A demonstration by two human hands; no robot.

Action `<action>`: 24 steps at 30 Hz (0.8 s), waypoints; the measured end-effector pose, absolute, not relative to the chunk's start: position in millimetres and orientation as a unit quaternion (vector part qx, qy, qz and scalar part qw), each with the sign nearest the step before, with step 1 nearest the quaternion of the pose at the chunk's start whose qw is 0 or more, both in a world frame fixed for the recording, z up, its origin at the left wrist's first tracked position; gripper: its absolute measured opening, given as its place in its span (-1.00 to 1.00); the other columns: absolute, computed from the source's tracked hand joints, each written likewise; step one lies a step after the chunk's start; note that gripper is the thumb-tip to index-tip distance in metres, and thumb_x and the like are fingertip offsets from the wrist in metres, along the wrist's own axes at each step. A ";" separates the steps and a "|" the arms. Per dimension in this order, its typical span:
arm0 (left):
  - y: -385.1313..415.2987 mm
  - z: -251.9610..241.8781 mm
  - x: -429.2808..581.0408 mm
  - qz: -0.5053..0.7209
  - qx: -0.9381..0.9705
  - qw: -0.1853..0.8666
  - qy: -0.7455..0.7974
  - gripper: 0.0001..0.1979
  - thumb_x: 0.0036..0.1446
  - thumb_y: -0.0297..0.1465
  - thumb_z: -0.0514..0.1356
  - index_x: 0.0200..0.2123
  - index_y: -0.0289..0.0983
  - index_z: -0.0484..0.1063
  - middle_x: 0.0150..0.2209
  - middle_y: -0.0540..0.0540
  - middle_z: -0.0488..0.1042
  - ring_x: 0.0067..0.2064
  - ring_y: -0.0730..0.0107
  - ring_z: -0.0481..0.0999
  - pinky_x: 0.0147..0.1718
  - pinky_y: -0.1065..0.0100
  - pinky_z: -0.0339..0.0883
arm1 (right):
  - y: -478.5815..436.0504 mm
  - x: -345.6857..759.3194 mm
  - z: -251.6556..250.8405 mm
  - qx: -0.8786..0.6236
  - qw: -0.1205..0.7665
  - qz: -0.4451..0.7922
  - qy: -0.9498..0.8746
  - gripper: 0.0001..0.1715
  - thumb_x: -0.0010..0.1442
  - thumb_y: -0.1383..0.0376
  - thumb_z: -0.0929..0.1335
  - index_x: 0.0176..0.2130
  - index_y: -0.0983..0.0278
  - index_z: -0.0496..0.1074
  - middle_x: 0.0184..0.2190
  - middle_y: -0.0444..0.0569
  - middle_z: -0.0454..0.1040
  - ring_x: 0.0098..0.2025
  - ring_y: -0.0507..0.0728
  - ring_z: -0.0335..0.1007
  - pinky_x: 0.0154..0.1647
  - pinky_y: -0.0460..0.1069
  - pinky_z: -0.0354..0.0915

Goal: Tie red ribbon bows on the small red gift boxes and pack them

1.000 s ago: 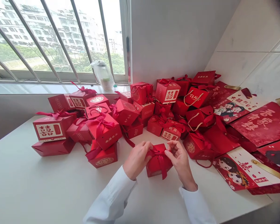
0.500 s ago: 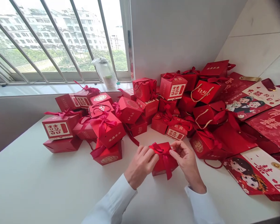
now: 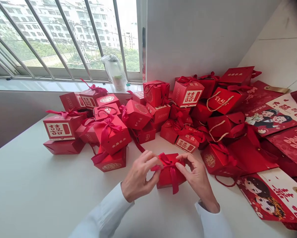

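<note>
A small red gift box point(image 3: 164, 180) stands on the white table before me, with a dark pink ribbon point(image 3: 173, 178) tied in a bow on its top. My left hand point(image 3: 142, 173) is at the bow's left side, thumb and fingers pinched on a ribbon loop. On the right side of the bow, my right hand point(image 3: 194, 172) pinches the other part of the ribbon between thumb and fingers. One ribbon tail hangs down the box's front. The fingers partly cover the knot and the box's top edges.
Many red gift boxes point(image 3: 113, 134) with ribbons are piled behind, left and right. Flat red-and-white printed bags point(image 3: 269, 195) lie at the right. A clear cup in a plastic bag point(image 3: 116, 72) stands on the sill point(image 3: 64, 85) by the barred window.
My left hand has moved left from the knot, drawing a ribbon loop outward, and its fingers are more spread. My right hand stays at the bow. The view has shifted slightly.
</note>
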State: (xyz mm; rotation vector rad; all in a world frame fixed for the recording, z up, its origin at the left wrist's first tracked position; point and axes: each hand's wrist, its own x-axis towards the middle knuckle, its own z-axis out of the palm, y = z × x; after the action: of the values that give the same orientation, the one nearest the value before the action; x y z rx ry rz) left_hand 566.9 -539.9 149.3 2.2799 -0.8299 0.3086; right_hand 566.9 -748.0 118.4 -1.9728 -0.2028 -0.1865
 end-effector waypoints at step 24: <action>-583.8 141.5 570.2 0.037 0.927 0.347 -0.135 -0.83 0.20 -0.40 0.10 -0.45 -0.22 0.38 -0.39 0.03 0.43 -0.28 0.33 0.30 -0.18 0.15 0.04 | -740.1 561.9 119.0 -0.882 0.437 -0.101 -0.146 -0.91 0.18 0.37 0.32 -0.30 0.17 0.40 -0.33 -0.10 0.37 -0.29 0.09 0.37 -0.27 -0.05 0.30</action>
State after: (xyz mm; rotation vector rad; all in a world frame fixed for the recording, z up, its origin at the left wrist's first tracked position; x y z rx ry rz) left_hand 570.2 -583.8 141.5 2.4051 -0.3497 0.0965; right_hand 561.9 -740.1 119.0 -2.1934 -0.3624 -0.2513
